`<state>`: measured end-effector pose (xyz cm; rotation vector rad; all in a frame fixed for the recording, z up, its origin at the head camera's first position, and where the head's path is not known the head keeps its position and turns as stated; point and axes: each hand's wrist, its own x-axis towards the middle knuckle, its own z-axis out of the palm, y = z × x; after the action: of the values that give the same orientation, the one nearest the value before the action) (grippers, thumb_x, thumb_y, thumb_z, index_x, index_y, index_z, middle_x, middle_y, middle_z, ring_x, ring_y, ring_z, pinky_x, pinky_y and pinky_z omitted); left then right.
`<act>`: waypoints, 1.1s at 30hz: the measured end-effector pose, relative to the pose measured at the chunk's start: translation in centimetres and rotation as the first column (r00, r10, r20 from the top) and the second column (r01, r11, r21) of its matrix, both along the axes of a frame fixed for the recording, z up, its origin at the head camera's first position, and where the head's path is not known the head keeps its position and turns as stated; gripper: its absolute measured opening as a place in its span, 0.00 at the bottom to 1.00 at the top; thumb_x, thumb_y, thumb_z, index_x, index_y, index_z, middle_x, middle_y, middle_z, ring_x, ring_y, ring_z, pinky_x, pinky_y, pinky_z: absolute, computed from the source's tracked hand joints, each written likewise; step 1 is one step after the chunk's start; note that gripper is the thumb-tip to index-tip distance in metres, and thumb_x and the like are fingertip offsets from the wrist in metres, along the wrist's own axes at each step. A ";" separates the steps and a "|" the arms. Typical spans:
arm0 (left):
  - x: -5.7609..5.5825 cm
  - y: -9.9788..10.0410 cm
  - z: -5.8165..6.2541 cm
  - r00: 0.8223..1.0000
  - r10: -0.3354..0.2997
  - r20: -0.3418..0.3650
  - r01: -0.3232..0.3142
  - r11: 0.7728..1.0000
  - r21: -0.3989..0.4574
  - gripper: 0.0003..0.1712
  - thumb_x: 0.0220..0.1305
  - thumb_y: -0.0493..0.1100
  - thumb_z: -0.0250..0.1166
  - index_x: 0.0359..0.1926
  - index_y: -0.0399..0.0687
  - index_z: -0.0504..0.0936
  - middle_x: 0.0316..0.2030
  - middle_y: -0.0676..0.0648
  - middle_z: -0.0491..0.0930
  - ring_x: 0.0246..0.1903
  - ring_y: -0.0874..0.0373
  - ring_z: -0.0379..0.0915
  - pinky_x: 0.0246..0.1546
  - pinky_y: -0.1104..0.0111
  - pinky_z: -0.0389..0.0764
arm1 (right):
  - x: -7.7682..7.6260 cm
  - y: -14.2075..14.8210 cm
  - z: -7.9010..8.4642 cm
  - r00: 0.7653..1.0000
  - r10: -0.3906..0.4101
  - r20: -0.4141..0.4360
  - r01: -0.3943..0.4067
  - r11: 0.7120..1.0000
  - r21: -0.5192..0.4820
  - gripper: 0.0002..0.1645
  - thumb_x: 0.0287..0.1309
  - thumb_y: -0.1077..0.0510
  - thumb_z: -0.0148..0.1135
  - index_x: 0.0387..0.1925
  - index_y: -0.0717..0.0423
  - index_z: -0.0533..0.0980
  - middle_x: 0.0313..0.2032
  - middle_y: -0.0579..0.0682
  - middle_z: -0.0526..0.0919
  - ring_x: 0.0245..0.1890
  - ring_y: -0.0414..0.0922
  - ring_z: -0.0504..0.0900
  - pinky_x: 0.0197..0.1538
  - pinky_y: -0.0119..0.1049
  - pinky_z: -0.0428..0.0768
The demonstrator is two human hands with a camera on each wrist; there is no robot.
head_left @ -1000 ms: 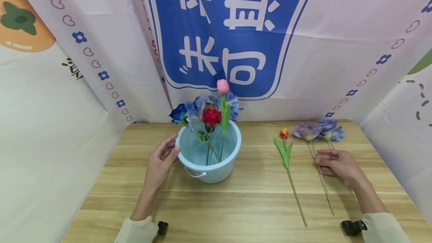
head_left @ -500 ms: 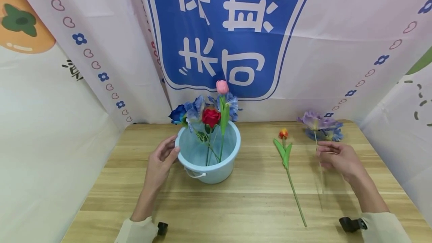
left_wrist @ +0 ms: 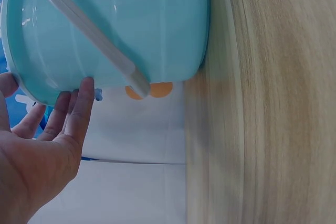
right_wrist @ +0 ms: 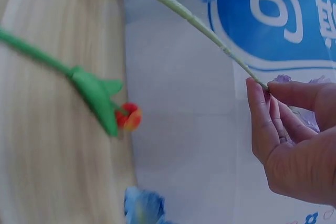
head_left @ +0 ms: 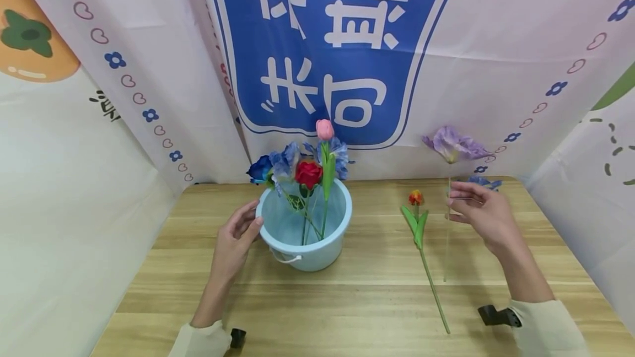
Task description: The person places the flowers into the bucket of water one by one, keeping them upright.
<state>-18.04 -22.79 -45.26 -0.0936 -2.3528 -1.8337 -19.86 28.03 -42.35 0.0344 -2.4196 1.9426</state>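
1 bucket (head_left: 322, 257), head view: light blue, upright on the desk (head_left: 367, 302); a red rose (head_left: 308, 173), a pink tulip (head_left: 324, 129) and blue blooms (head_left: 285, 163) stand in it.
Left hand (head_left: 233, 241), head view: thumb at the bucket's rim, fingers relaxed against its outer side.
Right hand (head_left: 483, 214), head view: fingers pinch the stem of the purple flower (head_left: 452, 145), held bloom up above the desk, well apart from the bucket.
Orange tulip (head_left: 419, 230), head view: lying on the desk between bucket and right hand.
Blue flower (head_left: 485, 182), head view: behind the right hand, partly hidden.
Handle (left_wrist: 86, 27), left wrist view: slanting across the bucket's wall; fingertips touch that wall.
Stem (right_wrist: 202, 27), right wrist view: between thumb and fingers; the bloom is mostly hidden, probably behind the hand.
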 end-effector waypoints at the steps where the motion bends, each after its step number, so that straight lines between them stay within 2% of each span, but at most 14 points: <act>1: 0.0 0.0 0.0 1.000 -0.001 -0.001 0.001 1.000 0.001 0.28 0.81 0.45 0.63 0.76 0.45 0.72 0.65 0.33 0.80 0.55 0.70 0.82 0.52 0.77 0.89 | -0.1 -0.4 0.3 1.000 -0.005 -0.011 0.005 1.000 0.000 0.29 0.74 0.63 0.67 0.70 0.69 0.70 0.46 0.39 0.84 0.45 0.32 0.87 0.48 0.33 0.93; 4: 0.0 0.0 -0.1 1.000 -0.003 -0.007 0.003 1.000 0.004 0.28 0.81 0.45 0.63 0.76 0.44 0.72 0.65 0.33 0.79 0.55 0.70 0.82 0.52 0.77 0.89 | -0.3 -1.7 1.1 0.999 -0.015 -0.036 0.014 1.000 -0.014 0.26 0.73 0.65 0.67 0.68 0.67 0.72 0.44 0.38 0.84 0.44 0.32 0.87 0.47 0.34 0.94; 8: -0.1 0.0 -0.3 1.000 -0.002 -0.020 0.002 1.000 0.008 0.28 0.81 0.44 0.63 0.76 0.43 0.72 0.64 0.32 0.80 0.56 0.70 0.82 0.52 0.77 0.89 | -0.6 -3.3 2.1 0.998 -0.016 -0.059 0.013 0.998 -0.057 0.27 0.72 0.66 0.67 0.68 0.71 0.72 0.43 0.38 0.85 0.44 0.32 0.88 0.47 0.33 0.94; 15: -0.2 0.0 -0.6 0.998 -0.004 -0.057 0.005 1.000 0.020 0.27 0.81 0.40 0.62 0.76 0.40 0.72 0.64 0.31 0.80 0.55 0.71 0.83 0.51 0.77 0.90 | -1.0 -5.6 4.1 0.997 -0.005 -0.081 0.004 1.000 -0.017 0.29 0.74 0.63 0.66 0.71 0.70 0.71 0.46 0.42 0.83 0.45 0.33 0.88 0.48 0.33 0.93; 21: -0.2 0.1 -0.5 0.998 -0.006 -0.055 0.007 1.000 0.028 0.27 0.81 0.40 0.62 0.76 0.40 0.72 0.63 0.31 0.80 0.55 0.70 0.83 0.51 0.77 0.90 | -1.4 -7.6 5.8 0.995 0.006 -0.097 -0.011 0.999 -0.044 0.29 0.73 0.63 0.67 0.71 0.69 0.73 0.46 0.43 0.83 0.47 0.35 0.89 0.48 0.32 0.93; 27: -0.2 0.1 -0.5 0.999 -0.002 -0.054 0.004 1.000 0.027 0.27 0.81 0.40 0.63 0.75 0.40 0.73 0.63 0.31 0.80 0.55 0.70 0.83 0.51 0.77 0.90 | -1.8 -9.8 6.7 0.992 0.015 -0.124 -0.027 0.995 -0.095 0.27 0.71 0.67 0.66 0.68 0.68 0.75 0.48 0.49 0.83 0.43 0.38 0.89 0.47 0.35 0.94; 33: -0.2 0.1 -0.4 0.999 -0.004 -0.050 0.005 1.000 0.026 0.27 0.81 0.41 0.62 0.76 0.40 0.72 0.63 0.31 0.80 0.55 0.70 0.83 0.51 0.77 0.90 | -2.2 -11.5 7.3 0.991 0.033 -0.127 -0.050 0.991 -0.126 0.26 0.72 0.67 0.66 0.68 0.66 0.75 0.50 0.53 0.82 0.45 0.39 0.88 0.48 0.35 0.94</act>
<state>-18.23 -22.70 -45.65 -0.1397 -2.2967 -1.8415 -22.05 16.51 -35.06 0.1979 -2.2294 2.0428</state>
